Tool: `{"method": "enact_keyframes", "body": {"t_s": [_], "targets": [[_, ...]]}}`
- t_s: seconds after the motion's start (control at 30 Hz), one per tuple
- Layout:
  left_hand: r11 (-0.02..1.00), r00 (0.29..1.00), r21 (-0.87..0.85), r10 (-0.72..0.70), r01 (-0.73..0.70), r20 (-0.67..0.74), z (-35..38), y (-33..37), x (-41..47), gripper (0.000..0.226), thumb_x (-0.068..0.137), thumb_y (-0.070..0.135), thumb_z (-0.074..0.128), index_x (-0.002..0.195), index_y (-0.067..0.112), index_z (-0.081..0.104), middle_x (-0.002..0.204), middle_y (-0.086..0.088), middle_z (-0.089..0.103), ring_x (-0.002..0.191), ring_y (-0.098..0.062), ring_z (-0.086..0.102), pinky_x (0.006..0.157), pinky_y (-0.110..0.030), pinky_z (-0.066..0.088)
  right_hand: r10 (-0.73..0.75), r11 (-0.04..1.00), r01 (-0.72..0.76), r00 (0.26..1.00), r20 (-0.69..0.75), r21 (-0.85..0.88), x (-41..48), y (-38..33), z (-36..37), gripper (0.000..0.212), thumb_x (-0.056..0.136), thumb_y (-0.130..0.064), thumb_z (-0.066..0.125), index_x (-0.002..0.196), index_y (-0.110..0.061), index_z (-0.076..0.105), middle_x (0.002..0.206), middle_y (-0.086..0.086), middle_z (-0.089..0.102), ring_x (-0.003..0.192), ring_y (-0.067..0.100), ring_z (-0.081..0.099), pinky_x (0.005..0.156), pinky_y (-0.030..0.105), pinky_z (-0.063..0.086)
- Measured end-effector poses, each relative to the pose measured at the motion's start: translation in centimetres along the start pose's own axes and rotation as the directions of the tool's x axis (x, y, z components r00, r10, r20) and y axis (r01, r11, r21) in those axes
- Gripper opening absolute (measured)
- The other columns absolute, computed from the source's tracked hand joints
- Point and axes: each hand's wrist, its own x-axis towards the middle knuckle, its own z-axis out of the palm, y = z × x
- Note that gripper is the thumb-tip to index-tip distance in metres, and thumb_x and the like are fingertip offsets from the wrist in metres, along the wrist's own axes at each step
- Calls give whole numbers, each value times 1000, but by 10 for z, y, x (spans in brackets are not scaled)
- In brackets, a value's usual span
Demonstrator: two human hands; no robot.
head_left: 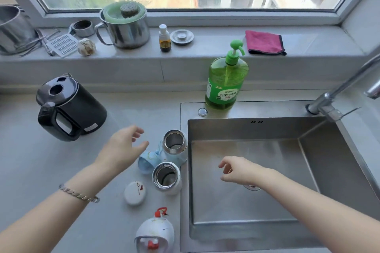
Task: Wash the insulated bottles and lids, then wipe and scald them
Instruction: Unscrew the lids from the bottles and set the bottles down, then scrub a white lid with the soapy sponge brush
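Two insulated bottles are stood upright and uncapped on the counter, just beside the left rim of the sink: a pale blue bottle behind and a white bottle in front. A blue lid is laid against the blue bottle's left side. A small white cap and a domed white lid (red trim on top) are set nearer the viewer. The left hand is held above the counter left of the bottles, fingers spread and relaxed, nothing grasped. The right hand is held over the sink basin, fingers loosely curled, nothing gripped. A black kettle is stood further left, a green soap bottle behind the sink, and a pink cloth is folded on the sill.
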Motion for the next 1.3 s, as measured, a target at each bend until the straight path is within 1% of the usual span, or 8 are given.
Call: {"method": "enact_keyframes", "body": {"t_s": [0.1,0.4,0.6,0.77,0.9,0.97,1.17,1.3], "targets": [[977,978,-104,172,-184,-115,-16,62,-23,9,85,18,63,94,19,61,87,5,65,82,-10,60,76,-24,43,22,999,-23,1000,-20,-34,-11,19,-17,38,88,-31,55,124,-22,49,119,-5,57,94,10,51,75,21,37],[912,879,221,231,-345,417,84,232,-15,15,88,32,53,98,22,57,95,7,58,90,-14,55,81,-28,48,9,997,-23,986,-164,-80,-95,113,-116,35,88,-31,56,121,-21,53,117,-3,59,98,13,55,72,19,41],[837,890,325,362,-441,276,83,381,11,10,86,31,52,92,24,55,105,3,62,96,-18,58,82,-28,48,-60,997,71,910,-411,12,-190,168,-258,30,84,-26,61,113,-17,61,107,0,64,90,10,57,81,19,43],[826,891,348,447,-445,78,49,478,25,9,87,33,53,84,25,52,96,3,60,91,-17,57,74,-25,43,-43,986,152,620,-783,66,-267,202,-380,24,86,-18,59,107,-8,64,93,5,63,85,15,57,65,20,40],[838,883,304,469,-453,22,32,519,26,8,88,32,52,86,25,55,93,5,60,87,-14,59,79,-29,50,46,977,202,99,-994,66,-311,214,-438,16,87,-16,53,100,-10,62,97,7,60,93,26,57,70,25,40],[836,882,308,472,-453,18,29,526,24,9,89,31,51,88,23,56,93,5,60,86,-14,59,76,-27,49,4,986,167,-70,-998,-8,-321,215,-452,21,87,-15,53,107,-10,59,112,11,53,101,29,53,78,30,40],[803,892,420,452,-422,32,25,523,18,10,90,34,49,92,26,53,96,7,60,87,-12,59,71,-24,47,68,997,-22,-98,-993,70,-324,221,-501,39,92,-29,49,130,-24,48,126,17,44,115,34,45,89,37,39],[788,888,443,458,-428,43,19,513,15,8,90,37,50,91,28,50,94,8,57,87,-12,58,75,-24,49,89,992,98,-45,-995,84,-318,228,-516,37,90,-14,49,126,-21,53,124,15,54,113,32,50,88,33,39]]}}
